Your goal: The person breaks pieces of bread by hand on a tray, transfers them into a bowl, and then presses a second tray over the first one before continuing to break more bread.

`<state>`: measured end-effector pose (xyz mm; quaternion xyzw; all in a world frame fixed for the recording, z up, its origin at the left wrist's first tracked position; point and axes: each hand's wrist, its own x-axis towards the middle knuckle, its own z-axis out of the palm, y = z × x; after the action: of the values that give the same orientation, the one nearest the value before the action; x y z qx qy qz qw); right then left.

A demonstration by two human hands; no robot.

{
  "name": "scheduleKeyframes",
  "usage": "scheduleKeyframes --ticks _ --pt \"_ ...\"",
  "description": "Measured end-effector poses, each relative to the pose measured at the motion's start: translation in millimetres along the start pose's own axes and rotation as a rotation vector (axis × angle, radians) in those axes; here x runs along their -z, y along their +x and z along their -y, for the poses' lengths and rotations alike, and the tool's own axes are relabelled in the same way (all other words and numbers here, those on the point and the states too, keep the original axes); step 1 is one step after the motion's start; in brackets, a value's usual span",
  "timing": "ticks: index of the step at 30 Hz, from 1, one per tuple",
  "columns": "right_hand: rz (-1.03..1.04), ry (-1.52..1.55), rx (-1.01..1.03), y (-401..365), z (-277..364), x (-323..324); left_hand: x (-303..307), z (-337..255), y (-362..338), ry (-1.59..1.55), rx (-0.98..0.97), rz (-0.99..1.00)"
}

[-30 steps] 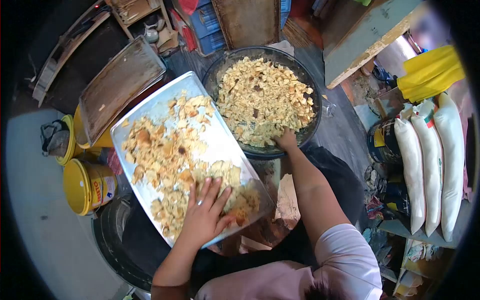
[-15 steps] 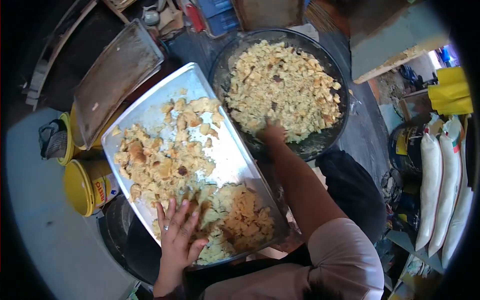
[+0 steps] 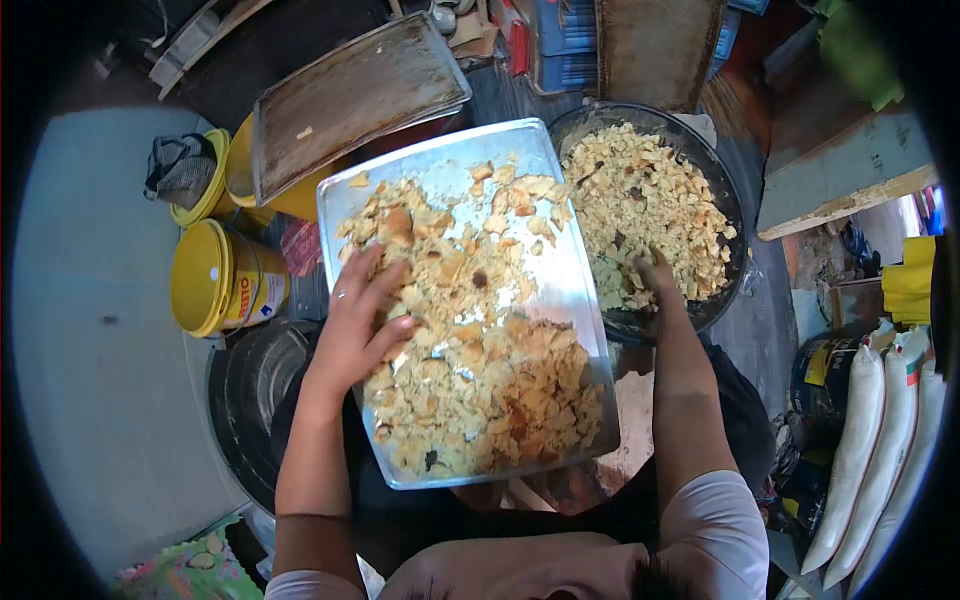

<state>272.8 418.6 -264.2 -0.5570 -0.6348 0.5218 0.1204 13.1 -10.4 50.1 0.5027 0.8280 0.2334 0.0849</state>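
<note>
A metal baking tray (image 3: 560,285) heaped with torn bread pieces (image 3: 480,400) lies tilted across my lap. My left hand (image 3: 362,315) is open at the tray's left side, fingers spread and resting on the crumbs. A ring shows on one finger. To the right, a large round black basin (image 3: 738,200) holds a thick layer of crumbled bread (image 3: 650,195). Reaching into the basin's near side, my right hand (image 3: 657,283) touches the crumbs with its fingers apart; the fingertips are partly hidden.
Yellow buckets (image 3: 205,280) stand at the left beside a black tub (image 3: 250,375). Worn baking sheets (image 3: 350,105) lean behind the tray. A wooden board (image 3: 850,185) juts in at upper right, above long white filled bags (image 3: 850,450).
My left hand has moved up along the tray's left side. My right hand stays in the basin. The view has shifted, and the tray now sits more upright.
</note>
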Motion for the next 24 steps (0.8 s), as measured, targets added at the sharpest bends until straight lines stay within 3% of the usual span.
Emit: scheduleKeyframes --ticks 1,3,5,7,9,13,16,20,23,24 --pt "0.148 0.1 -0.149 -10.7 37.7 8.6 -4.1 -1.9 0.1 0.053 -0.013 0.04" --pt "-0.144 -0.281 0.301 -2.2 70.9 13.6 -8.3 2.4 -4.9 0.068 -0.004 0.042" --pt "-0.223 -0.239 0.636 -61.2 157.9 13.4 -8.6 9.4 -10.8 0.092 -0.006 0.039" --pt "-0.14 -0.135 0.891 -117.2 224.4 -8.4 -6.4 15.8 -17.8 0.008 -0.028 0.084" --pt "0.101 -0.227 1.089 -177.7 272.6 -32.9 -1.4 14.9 -25.1 -0.026 -0.051 0.098" --pt "0.437 -0.53 1.262 -253.1 301.7 -86.8 3.0 12.3 -36.3 -0.133 -0.019 0.089" --pt "0.398 -0.81 1.339 -267.9 284.3 -107.5 2.6 2.8 -38.0 -0.043 -0.024 0.097" --pt "0.421 -0.804 1.275 -267.9 267.5 -91.4 -16.9 -6.3 -38.2 0.171 -0.072 0.185" --pt "0.519 -0.768 1.233 -268.3 261.1 -67.9 -18.8 -9.8 -32.4 0.099 -0.058 0.144" --pt "0.474 -0.694 1.311 -270.4 257.7 -61.1 -15.4 -10.6 -29.9 0.097 -0.057 0.118"
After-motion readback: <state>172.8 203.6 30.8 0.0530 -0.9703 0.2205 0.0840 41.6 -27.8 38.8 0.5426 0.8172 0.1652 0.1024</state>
